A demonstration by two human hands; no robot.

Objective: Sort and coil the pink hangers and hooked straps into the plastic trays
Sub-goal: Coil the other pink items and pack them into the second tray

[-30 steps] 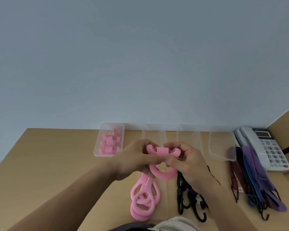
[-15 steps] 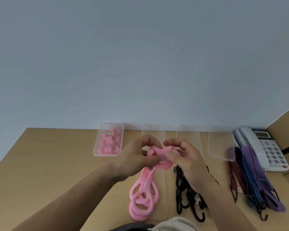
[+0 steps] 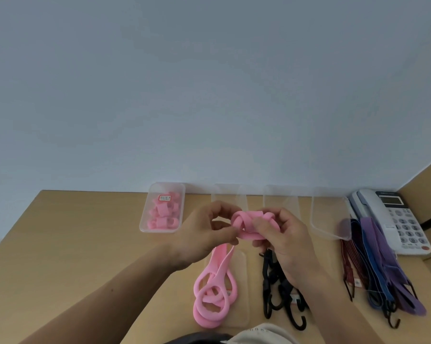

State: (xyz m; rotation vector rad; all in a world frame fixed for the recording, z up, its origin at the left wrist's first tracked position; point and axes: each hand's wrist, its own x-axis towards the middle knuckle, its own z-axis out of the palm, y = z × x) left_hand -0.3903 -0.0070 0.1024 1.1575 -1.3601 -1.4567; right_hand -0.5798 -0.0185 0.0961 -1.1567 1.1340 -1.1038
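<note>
A pink hanger (image 3: 248,225), rolled into a tight coil, is held above the desk between both hands. My left hand (image 3: 204,235) pinches its left end and my right hand (image 3: 281,240) grips its right side, thumb on the front. Below them several loose pink hangers (image 3: 213,292) lie on a flat clear tray (image 3: 240,289). A clear tray (image 3: 163,208) at the back left holds several coiled pink hangers. Black hooked straps (image 3: 281,294) lie partly under my right wrist. Red, blue and purple hooked straps (image 3: 380,269) lie to the right.
Three clear trays stand along the wall: one (image 3: 229,198), a second (image 3: 280,202) and a third (image 3: 330,214). A white desk phone (image 3: 395,219) sits at the back right beside a wooden side panel (image 3: 428,184). The desk's left edge (image 3: 13,224) runs diagonally.
The hanging loop of the pink hanger has been folded up between my hands; it is now one compact coil. Both hands stayed in place above the desk.
</note>
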